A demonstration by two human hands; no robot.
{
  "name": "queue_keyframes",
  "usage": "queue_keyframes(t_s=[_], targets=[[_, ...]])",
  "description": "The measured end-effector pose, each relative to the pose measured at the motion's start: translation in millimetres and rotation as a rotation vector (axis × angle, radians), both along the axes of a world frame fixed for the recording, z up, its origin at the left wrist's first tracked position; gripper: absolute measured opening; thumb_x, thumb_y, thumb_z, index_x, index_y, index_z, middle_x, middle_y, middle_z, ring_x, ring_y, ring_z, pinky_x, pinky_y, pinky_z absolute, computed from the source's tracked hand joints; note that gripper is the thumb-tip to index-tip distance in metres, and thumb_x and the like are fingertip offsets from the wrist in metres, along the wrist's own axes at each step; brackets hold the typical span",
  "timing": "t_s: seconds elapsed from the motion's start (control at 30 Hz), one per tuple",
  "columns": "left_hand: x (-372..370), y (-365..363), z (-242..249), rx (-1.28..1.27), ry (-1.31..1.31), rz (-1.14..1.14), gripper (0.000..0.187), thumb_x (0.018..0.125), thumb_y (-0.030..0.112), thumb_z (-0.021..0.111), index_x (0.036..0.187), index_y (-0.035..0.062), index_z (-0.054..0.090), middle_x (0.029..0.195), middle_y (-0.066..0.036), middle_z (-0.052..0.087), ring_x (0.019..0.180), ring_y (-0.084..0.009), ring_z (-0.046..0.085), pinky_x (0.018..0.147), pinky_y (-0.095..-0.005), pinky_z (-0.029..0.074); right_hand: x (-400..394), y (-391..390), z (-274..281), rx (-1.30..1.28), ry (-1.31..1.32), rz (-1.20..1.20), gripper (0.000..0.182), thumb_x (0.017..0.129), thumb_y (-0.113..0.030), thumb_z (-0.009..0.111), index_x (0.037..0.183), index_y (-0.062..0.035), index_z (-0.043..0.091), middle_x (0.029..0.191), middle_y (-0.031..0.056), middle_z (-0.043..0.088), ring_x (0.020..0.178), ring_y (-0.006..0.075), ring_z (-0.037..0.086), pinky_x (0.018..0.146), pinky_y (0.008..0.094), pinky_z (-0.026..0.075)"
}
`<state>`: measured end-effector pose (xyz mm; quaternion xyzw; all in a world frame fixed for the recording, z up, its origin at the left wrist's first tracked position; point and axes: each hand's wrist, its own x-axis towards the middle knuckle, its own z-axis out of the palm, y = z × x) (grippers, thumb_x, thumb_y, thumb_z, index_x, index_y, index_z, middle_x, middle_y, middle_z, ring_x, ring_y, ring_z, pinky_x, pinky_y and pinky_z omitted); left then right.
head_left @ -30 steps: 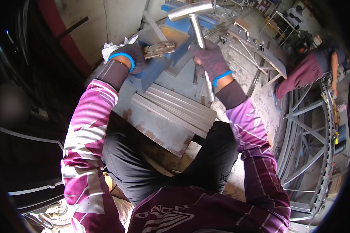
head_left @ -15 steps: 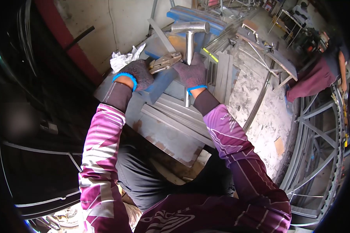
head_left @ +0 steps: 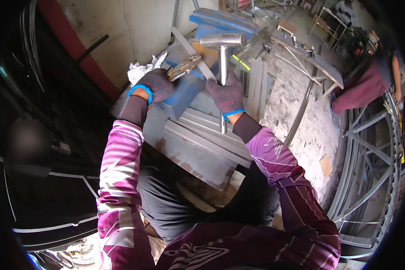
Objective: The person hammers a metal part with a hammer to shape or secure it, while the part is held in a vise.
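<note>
My left hand, in a dark knit glove with a blue cuff, is closed around the handles of locking pliers. The jaws of the pliers overlap a flat metal bar that slants across the blue steel block. In my gloved right hand is a hammer, gripped around its metal handle with the head up. The lower end of the bar comes close to my right fingers. Beside my left hand lies a crumpled white wrapper.
Flat metal strips lie across a metal plate before my knees. A yellow strip is just right of the hammer. Farther right stand a low bench, a person in maroon trousers and steel trusses.
My right hand and the hammer have moved slightly toward me and away from the pliers. More of the bar's lower end shows. The pliers have tilted a little.
</note>
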<state>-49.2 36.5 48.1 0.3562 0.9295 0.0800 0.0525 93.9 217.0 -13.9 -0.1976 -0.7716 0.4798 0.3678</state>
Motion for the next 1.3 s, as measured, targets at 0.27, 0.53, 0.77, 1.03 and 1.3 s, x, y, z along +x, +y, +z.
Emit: queue_keyframes(t_s=[0.27, 0.53, 0.77, 1.03, 1.3], targets=[[-7, 4, -8, -0.080, 0.060, -0.088, 0.038, 0.087, 0.033, 0.058, 0.103, 0.0003, 0.071, 0.094, -0.024, 0.071, 0.087, -0.0383, 0.068, 0.079, -0.0459, 0.052, 17, 7, -9, 0.104, -0.048, 0.038, 0.035, 0.078, -0.028, 0.078, 0.090, -0.0021, 0.059, 0.073, 0.0135, 0.061, 0.066, 0.0260, 0.060, 0.066, 0.0400, 0.051], [-4, 6, -1, -0.070, -0.008, -0.091, 0.040, 0.089, 0.032, 0.059, 0.109, -0.0014, 0.069, 0.098, -0.026, 0.070, 0.092, -0.0422, 0.067, 0.084, -0.0461, 0.053, 53, 24, -1, -0.248, 0.095, 0.090, 0.028, 0.085, -0.024, 0.076, 0.088, -0.0032, 0.058, 0.067, 0.0078, 0.056, 0.060, 0.0187, 0.055, 0.058, 0.0370, 0.046], [-10, 5, -9, -0.130, 0.289, -0.170, 0.037, 0.090, 0.028, 0.058, 0.114, 0.0009, 0.067, 0.104, -0.026, 0.069, 0.099, -0.0417, 0.066, 0.089, -0.0462, 0.051, 93, 46, 23, -0.438, 0.266, 0.058, 0.018, 0.095, -0.021, 0.069, 0.093, -0.0066, 0.058, 0.065, -0.0011, 0.054, 0.053, 0.0070, 0.051, 0.046, 0.0256, 0.042], [-12, 6, -12, -0.150, 0.134, -0.167, 0.034, 0.091, 0.027, 0.056, 0.110, 0.0007, 0.067, 0.102, -0.026, 0.069, 0.097, -0.0424, 0.065, 0.088, -0.0471, 0.051, 96, 59, 18, -0.473, 0.311, 0.036, 0.018, 0.096, -0.022, 0.069, 0.096, -0.0079, 0.058, 0.064, -0.0017, 0.054, 0.051, 0.0064, 0.052, 0.044, 0.0252, 0.041], [-10, 7, -8, -0.108, 0.060, -0.088, 0.039, 0.091, 0.031, 0.057, 0.110, -0.0007, 0.068, 0.104, -0.027, 0.069, 0.099, -0.0429, 0.065, 0.089, -0.0481, 0.051, 96, 51, 19, -0.430, 0.237, 0.059, 0.020, 0.096, -0.023, 0.069, 0.093, -0.0078, 0.056, 0.061, -0.0008, 0.053, 0.046, 0.0085, 0.052, 0.042, 0.0265, 0.042]])
